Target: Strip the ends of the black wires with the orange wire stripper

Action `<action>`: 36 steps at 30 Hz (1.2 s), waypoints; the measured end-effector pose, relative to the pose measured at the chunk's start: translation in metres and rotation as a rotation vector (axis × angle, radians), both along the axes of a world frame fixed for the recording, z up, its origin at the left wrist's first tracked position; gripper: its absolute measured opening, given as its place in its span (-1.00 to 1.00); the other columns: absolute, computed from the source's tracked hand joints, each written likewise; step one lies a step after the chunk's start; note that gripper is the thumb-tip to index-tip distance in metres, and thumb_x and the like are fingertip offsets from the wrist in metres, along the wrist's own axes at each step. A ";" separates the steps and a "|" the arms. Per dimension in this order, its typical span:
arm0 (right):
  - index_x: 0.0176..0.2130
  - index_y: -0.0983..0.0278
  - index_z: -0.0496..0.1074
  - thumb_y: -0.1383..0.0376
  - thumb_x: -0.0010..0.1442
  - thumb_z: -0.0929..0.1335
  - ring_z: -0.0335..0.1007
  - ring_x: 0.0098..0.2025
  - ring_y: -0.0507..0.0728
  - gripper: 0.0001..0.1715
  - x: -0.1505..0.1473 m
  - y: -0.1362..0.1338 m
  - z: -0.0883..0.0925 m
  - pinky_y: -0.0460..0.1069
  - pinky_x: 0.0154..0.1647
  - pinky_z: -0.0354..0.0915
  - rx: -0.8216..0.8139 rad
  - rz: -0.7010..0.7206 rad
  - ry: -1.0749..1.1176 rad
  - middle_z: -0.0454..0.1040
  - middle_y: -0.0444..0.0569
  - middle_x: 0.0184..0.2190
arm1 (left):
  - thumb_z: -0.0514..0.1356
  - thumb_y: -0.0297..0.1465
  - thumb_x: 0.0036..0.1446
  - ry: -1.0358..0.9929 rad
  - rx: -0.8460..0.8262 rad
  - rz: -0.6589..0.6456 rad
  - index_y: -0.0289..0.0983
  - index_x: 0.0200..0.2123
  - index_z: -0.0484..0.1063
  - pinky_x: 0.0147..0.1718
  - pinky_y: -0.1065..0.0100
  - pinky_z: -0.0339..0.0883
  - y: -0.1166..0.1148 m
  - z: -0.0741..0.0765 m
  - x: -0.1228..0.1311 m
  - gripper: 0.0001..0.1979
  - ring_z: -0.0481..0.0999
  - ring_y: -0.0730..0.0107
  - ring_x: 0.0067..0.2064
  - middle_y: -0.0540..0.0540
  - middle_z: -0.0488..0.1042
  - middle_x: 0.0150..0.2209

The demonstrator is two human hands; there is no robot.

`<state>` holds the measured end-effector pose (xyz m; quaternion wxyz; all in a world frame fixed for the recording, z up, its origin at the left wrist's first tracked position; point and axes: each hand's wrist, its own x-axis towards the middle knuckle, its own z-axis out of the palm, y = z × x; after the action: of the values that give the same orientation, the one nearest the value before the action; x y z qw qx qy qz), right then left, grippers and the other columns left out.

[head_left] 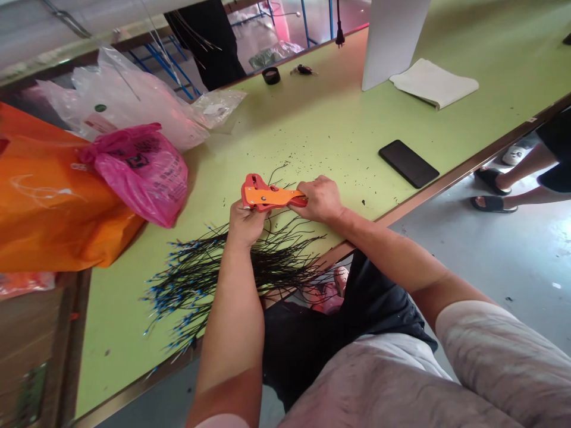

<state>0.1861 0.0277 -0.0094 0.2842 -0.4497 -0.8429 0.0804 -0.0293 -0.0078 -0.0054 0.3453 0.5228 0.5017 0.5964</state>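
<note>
An orange and red wire stripper (267,193) lies across the space between my hands, above the green tabletop (339,125). My right hand (321,199) is closed around its handles. My left hand (244,224) is closed just under the tool's red jaw end and appears to hold a bundle of thin black wires (250,267). The wires fan out toward the lower left, and many end in small blue tips (172,297). Where the wires enter the jaws is hidden by my fingers. Small black scraps (312,142) are scattered over the tabletop.
A black phone (408,163) and a folded white cloth (433,83) lie on the table, beside an upright white board (392,41). Orange (49,196), pink (143,175) and clear plastic bags (120,101) sit at the left. A seated person's sandalled feet (493,190) rest on the floor beyond the table edge.
</note>
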 end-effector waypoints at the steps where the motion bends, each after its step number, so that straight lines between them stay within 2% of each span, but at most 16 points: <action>1: -0.15 0.29 0.59 -0.15 0.45 0.34 0.40 -0.29 0.19 -0.42 0.000 0.000 -0.001 0.14 -0.03 0.19 0.023 0.005 0.014 0.61 0.06 -0.34 | 0.72 -0.10 -0.28 -0.007 0.010 -0.005 -0.26 -0.41 0.60 -0.42 0.40 0.53 0.001 0.000 0.000 -0.48 0.57 0.39 -0.39 -0.04 0.63 -0.40; 4: 0.05 0.31 0.59 -0.15 0.40 0.41 0.45 -0.10 0.31 -0.39 0.002 0.002 -0.004 0.18 0.04 0.23 0.108 0.029 0.067 0.65 0.17 -0.14 | 0.72 -0.14 -0.30 -0.012 0.039 -0.036 -0.23 -0.40 0.58 -0.37 0.36 0.56 0.004 -0.003 -0.002 -0.49 0.61 0.34 -0.34 -0.04 0.64 -0.36; 9: 0.24 0.30 0.52 -0.05 0.41 0.42 0.40 0.11 0.40 -0.38 0.004 0.005 -0.009 0.26 0.16 0.28 0.151 0.054 0.126 0.60 0.26 0.09 | 0.64 -0.08 -0.14 -0.019 0.057 -0.065 -0.22 -0.41 0.53 -0.49 0.44 0.39 0.007 -0.008 -0.006 -0.54 0.51 0.42 -0.39 -0.04 0.61 -0.34; 14: 0.27 0.31 0.51 -0.05 0.42 0.42 0.40 0.12 0.40 -0.36 0.004 0.005 -0.011 0.27 0.18 0.33 0.163 0.067 0.149 0.59 0.26 0.11 | 0.66 -0.12 -0.17 0.034 0.051 -0.076 -0.21 -0.40 0.52 -0.44 0.39 0.44 0.008 -0.013 -0.011 -0.53 0.51 0.40 -0.40 -0.03 0.60 -0.35; 19: 0.27 0.29 0.51 -0.05 0.41 0.44 0.40 0.09 0.39 -0.35 0.003 0.005 -0.009 0.27 0.15 0.35 0.147 0.073 0.132 0.59 0.25 0.10 | 0.63 -0.08 -0.10 0.124 0.041 -0.066 -0.22 -0.31 0.58 -0.36 0.32 0.51 0.009 -0.015 -0.014 -0.54 0.59 0.31 -0.33 -0.09 0.66 -0.28; 26: 0.29 0.34 0.50 -0.05 0.42 0.42 0.40 0.10 0.39 -0.32 0.004 0.001 -0.002 0.25 0.19 0.32 0.085 0.054 0.094 0.59 0.26 0.11 | 0.64 -0.14 -0.18 0.082 0.021 -0.044 -0.22 -0.41 0.55 -0.40 0.35 0.47 0.007 -0.008 -0.010 -0.57 0.52 0.38 -0.39 -0.03 0.62 -0.37; 36: 0.22 0.30 0.54 -0.06 0.39 0.43 0.40 0.05 0.37 -0.37 0.002 0.001 -0.001 0.21 0.12 0.30 0.038 0.053 0.092 0.63 0.24 0.05 | 0.66 -0.08 -0.21 0.074 0.005 -0.008 -0.22 -0.41 0.56 -0.32 0.27 0.52 0.005 -0.004 -0.005 -0.52 0.57 0.28 -0.33 -0.08 0.62 -0.34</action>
<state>0.1885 0.0285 -0.0101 0.3290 -0.4177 -0.8419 0.0923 -0.0344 -0.0032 -0.0097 0.3276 0.5473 0.5105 0.5767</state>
